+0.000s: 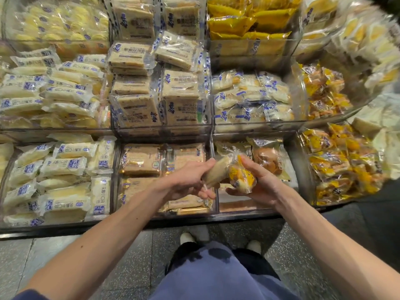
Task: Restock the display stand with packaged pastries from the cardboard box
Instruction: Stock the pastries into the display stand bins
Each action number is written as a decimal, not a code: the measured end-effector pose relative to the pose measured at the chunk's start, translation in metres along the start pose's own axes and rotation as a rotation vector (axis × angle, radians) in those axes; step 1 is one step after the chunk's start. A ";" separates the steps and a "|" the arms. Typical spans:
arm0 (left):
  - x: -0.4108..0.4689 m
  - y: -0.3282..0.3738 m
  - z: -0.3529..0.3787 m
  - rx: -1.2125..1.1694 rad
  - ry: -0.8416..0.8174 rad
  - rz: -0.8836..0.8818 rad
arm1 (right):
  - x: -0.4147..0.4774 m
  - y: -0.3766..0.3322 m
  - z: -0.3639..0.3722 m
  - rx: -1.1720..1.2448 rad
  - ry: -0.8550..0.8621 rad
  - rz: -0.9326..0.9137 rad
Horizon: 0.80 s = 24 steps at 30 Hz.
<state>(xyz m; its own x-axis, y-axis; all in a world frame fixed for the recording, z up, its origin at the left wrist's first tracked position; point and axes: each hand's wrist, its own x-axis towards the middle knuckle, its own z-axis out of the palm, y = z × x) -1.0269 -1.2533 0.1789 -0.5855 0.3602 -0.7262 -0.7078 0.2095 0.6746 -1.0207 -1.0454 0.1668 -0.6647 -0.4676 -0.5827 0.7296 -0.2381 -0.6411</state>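
A tiered display stand [164, 132] of clear bins fills the upper part of the view. It stands on a grey speckled floor [129, 267], where the person's white shoes [186, 238] and blue trousers [216, 273] show below. The bins hold wrapped pastries: long pale cakes [65, 165] on the left, square brown slices [140, 161] in the middle, and orange-yellow packs [337, 167] on the right. Both hands hang over the lower front tier, just in front of a bin holding a round brown bun [267, 161]. The left hand [188, 180] grips a pale pack [216, 172], its fingers curled around it. The right hand [262, 180] holds a yellow pack [241, 178], cupped from beneath with the thumb stretched along the top. The two packs touch each other. Most wrappers carry blue printing; the letters "PLAC" can be read on a label [98, 210] in the lower left bin. The other writing is in characters that look reversed and are too soft to read. The upper right of the stand is smeared and curved by the lens. The bin walls hide the lower layers of the packs, and glare on the wrappers hides much of the print.
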 end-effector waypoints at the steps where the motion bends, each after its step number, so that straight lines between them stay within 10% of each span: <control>1: 0.003 0.002 0.007 -0.039 -0.008 -0.009 | -0.004 -0.001 -0.010 -0.023 0.010 -0.022; 24: 0.081 0.084 0.264 -0.314 0.276 0.296 | -0.206 -0.050 -0.256 -0.180 0.500 -0.326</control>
<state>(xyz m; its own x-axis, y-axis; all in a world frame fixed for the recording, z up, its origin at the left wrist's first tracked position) -1.0298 -0.9667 0.2120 -0.8316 0.1006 -0.5462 -0.5554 -0.1637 0.8153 -0.9620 -0.7190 0.1911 -0.8752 0.0702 -0.4786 0.4672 -0.1340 -0.8739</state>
